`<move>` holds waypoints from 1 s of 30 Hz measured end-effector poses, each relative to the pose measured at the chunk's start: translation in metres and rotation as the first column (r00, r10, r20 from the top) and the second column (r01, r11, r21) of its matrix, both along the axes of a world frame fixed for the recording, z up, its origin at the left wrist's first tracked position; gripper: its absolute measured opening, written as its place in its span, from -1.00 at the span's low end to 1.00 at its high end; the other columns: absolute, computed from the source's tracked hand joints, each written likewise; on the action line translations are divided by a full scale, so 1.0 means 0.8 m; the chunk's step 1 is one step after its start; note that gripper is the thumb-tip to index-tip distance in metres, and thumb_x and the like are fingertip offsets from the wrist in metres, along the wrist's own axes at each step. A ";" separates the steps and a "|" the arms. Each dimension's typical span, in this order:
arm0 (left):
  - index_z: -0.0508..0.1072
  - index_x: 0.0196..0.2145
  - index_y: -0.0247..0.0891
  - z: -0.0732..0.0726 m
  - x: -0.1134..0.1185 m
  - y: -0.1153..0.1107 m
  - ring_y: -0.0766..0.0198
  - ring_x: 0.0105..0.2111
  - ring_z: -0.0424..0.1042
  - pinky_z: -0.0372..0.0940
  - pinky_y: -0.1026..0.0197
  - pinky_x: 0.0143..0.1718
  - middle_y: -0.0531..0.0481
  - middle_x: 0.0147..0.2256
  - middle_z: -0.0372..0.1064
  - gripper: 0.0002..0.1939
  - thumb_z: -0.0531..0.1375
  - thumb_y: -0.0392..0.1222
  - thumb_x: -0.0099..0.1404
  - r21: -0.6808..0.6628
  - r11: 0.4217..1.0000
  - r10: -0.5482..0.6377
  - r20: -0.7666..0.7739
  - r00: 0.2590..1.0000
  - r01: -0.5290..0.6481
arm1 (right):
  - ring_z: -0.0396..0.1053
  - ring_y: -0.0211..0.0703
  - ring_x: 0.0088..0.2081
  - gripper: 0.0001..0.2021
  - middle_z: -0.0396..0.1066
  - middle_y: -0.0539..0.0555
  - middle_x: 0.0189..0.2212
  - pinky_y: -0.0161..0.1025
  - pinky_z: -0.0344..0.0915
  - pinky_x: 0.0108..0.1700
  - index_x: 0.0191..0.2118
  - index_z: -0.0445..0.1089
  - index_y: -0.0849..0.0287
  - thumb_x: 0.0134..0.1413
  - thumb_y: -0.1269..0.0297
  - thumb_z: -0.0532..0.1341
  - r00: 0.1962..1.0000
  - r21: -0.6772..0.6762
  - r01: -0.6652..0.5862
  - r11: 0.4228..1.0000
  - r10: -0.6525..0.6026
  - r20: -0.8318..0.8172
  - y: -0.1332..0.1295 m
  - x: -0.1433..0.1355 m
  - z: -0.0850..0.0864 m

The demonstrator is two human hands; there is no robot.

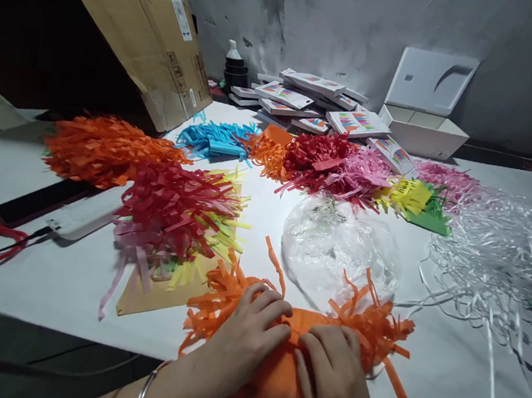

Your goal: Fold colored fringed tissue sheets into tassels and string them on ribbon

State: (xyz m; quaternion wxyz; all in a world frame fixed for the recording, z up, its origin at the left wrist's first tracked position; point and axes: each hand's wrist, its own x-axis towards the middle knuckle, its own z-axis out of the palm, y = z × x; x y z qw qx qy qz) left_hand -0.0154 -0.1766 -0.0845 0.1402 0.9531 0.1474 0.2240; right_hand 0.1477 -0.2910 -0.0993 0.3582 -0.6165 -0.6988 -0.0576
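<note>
A sheet of orange tissue paper with fringed strips at both ends lies at the table's front edge. My left hand grips its middle from the left, fingers curled and thumb pressed to the paper. Close beside it, my right hand holds the same paper, its fingers bent over a fold. Just beyond the paper sits a crumpled clear plastic bag. To the left, red fringed tissue and yellow fringed tissue lie over a tan envelope-like sheet.
Orange fringe, blue fringe and dark red fringe line the back. A cardboard box stands back left. Flat printed boxes pile up near an open white box. White stringy strands spread rightward; a white device lies left.
</note>
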 end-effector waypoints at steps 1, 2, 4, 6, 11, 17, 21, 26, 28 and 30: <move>0.46 -0.25 -0.20 -0.001 0.000 0.000 0.12 -0.14 0.32 0.08 -0.10 0.07 -0.06 -0.16 0.46 -0.81 0.10 -0.42 0.38 -0.010 1.000 -0.009 -0.001 1.000 0.009 | 0.33 -0.15 -0.31 -0.72 0.44 0.06 -0.36 -0.07 0.12 -0.03 -0.20 0.43 0.20 0.42 0.42 -0.03 0.999 0.001 0.001 1.000 -0.002 0.032 0.000 -0.001 0.001; 0.47 -0.25 -0.20 -0.002 -0.001 0.001 0.14 -0.17 0.32 0.09 -0.08 0.05 -0.04 -0.20 0.45 -0.81 0.11 -0.42 0.37 -0.024 1.000 -0.012 -0.005 1.000 0.012 | 0.32 -0.15 -0.32 -0.66 0.44 0.05 -0.39 -0.06 0.11 -0.01 -0.22 0.43 0.19 0.44 0.42 -0.08 0.998 0.012 0.012 1.000 -0.013 0.063 0.000 0.000 0.001; 0.47 -0.29 -0.20 -0.001 -0.004 0.002 0.16 -0.24 0.30 0.11 -0.05 -0.01 -0.01 -0.28 0.43 -0.81 0.13 -0.43 0.35 -0.056 0.998 -0.010 -0.002 1.000 0.010 | 0.31 -0.14 -0.33 -0.58 0.44 0.05 -0.42 -0.05 0.10 0.00 -0.25 0.44 0.19 0.44 0.45 -0.15 0.992 0.025 0.014 1.000 -0.017 0.124 -0.002 0.005 0.000; 0.45 -0.34 -0.20 0.001 -0.009 0.004 0.18 -0.26 0.29 0.10 -0.01 -0.06 0.02 -0.32 0.41 -0.80 0.12 -0.44 0.36 -0.103 0.995 0.008 -0.006 1.000 -0.008 | 0.35 -0.11 -0.25 -0.57 0.48 0.07 -0.38 -0.06 0.10 0.03 -0.23 0.45 0.20 0.45 0.43 -0.16 0.988 0.024 -0.005 1.000 0.001 0.152 -0.008 0.017 -0.001; 0.46 -0.31 -0.17 0.009 -0.024 0.004 0.16 -0.23 0.28 0.07 0.02 -0.11 0.04 -0.28 0.42 -0.86 0.15 -0.33 0.40 -0.206 0.978 0.029 -0.053 0.998 -0.039 | 0.37 -0.06 -0.09 -0.63 0.52 0.06 -0.27 -0.01 0.03 0.14 -0.17 0.46 0.17 0.47 0.35 -0.09 0.998 -0.008 -0.011 1.000 0.011 0.069 -0.022 0.037 -0.004; 0.40 -0.35 -0.22 0.013 -0.020 -0.005 0.11 -0.20 0.28 0.06 -0.01 -0.10 -0.02 -0.22 0.39 -0.84 0.10 -0.35 0.39 -0.225 0.957 0.148 -0.167 0.975 -0.184 | 0.35 -0.07 -0.18 -0.72 0.45 0.05 -0.30 -0.05 0.06 -0.01 -0.35 0.36 0.13 0.41 0.34 0.02 0.987 -0.148 0.154 0.977 -0.159 -0.026 -0.017 0.026 -0.004; 0.38 -0.34 -0.25 0.012 -0.010 -0.008 0.07 -0.18 0.30 0.09 -0.03 -0.11 -0.05 -0.21 0.37 -0.90 0.16 -0.41 0.27 -0.203 0.940 0.228 -0.223 0.948 -0.274 | 0.35 -0.02 -0.17 -0.73 0.45 0.07 -0.29 0.02 0.04 0.02 -0.32 0.38 0.13 0.41 0.30 0.03 0.970 -0.116 0.244 0.963 -0.243 0.027 -0.012 0.021 -0.002; 0.44 -0.31 -0.21 0.008 -0.008 -0.005 0.12 -0.20 0.29 0.07 -0.03 -0.07 -0.01 -0.21 0.40 -0.85 0.15 -0.43 0.33 -0.141 0.976 0.146 -0.128 0.981 -0.164 | 0.37 -0.05 -0.14 -0.61 0.50 0.09 -0.30 0.01 0.04 0.09 -0.17 0.46 0.17 0.47 0.33 -0.12 0.997 0.028 0.011 1.000 -0.013 0.078 -0.007 0.015 -0.003; 0.47 -0.29 -0.18 0.007 -0.008 -0.003 0.13 -0.20 0.30 0.05 -0.06 -0.03 0.01 -0.21 0.42 -0.86 0.18 -0.39 0.36 -0.077 0.992 0.088 -0.115 0.989 -0.097 | 0.37 -0.09 -0.19 -0.61 0.48 0.06 -0.37 -0.02 0.05 0.08 -0.21 0.45 0.19 0.47 0.38 -0.12 0.995 0.011 -0.026 1.000 0.025 0.099 -0.004 0.013 -0.002; 0.49 -0.28 -0.17 0.007 -0.008 -0.001 0.13 -0.21 0.30 0.05 -0.08 0.00 0.01 -0.23 0.43 -0.89 0.21 -0.35 0.36 -0.003 0.998 0.062 -0.125 0.990 -0.063 | 0.35 -0.13 -0.26 -0.64 0.44 0.03 -0.42 -0.05 0.06 0.04 -0.29 0.43 0.19 0.45 0.40 -0.08 0.997 -0.007 -0.022 1.000 0.023 0.075 0.000 0.011 0.001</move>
